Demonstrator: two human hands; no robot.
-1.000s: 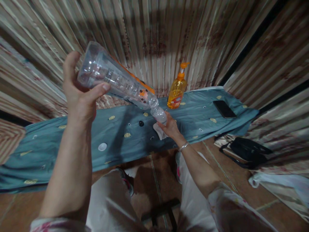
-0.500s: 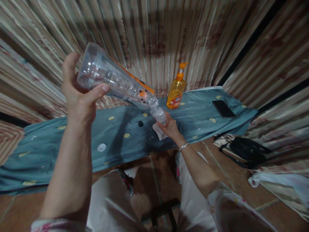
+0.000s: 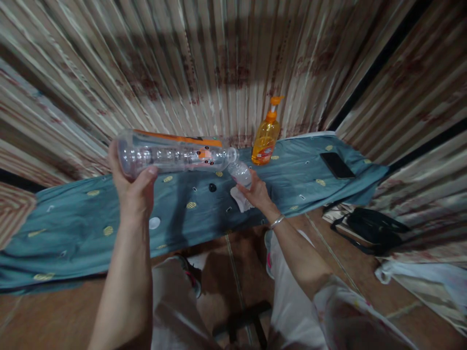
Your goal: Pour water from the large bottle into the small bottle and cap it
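Note:
My left hand [image 3: 135,187] grips the base of a large clear plastic bottle [image 3: 168,158], which lies nearly level in the air with its open mouth toward the right. My right hand [image 3: 257,189] is closed around a small clear bottle [image 3: 240,174], its neck tilted up and left, close below the large bottle's mouth. Whether the two mouths touch I cannot tell. Under the right hand a crumpled white cloth [image 3: 241,200] lies on the table. A small black cap [image 3: 212,187] and a white round lid [image 3: 154,223] rest nearby.
An orange pump bottle [image 3: 265,138] of yellow liquid stands at the back of the cloth-covered table [image 3: 197,223]. A black phone [image 3: 337,165] lies toward the right end. On the floor side to the right is a black bag [image 3: 375,228]. Striped curtains [image 3: 226,58] hang behind.
My left hand has lowered the large bottle's base, turning it from a steep downward tilt to nearly level. My right hand and the small bottle have stayed in place.

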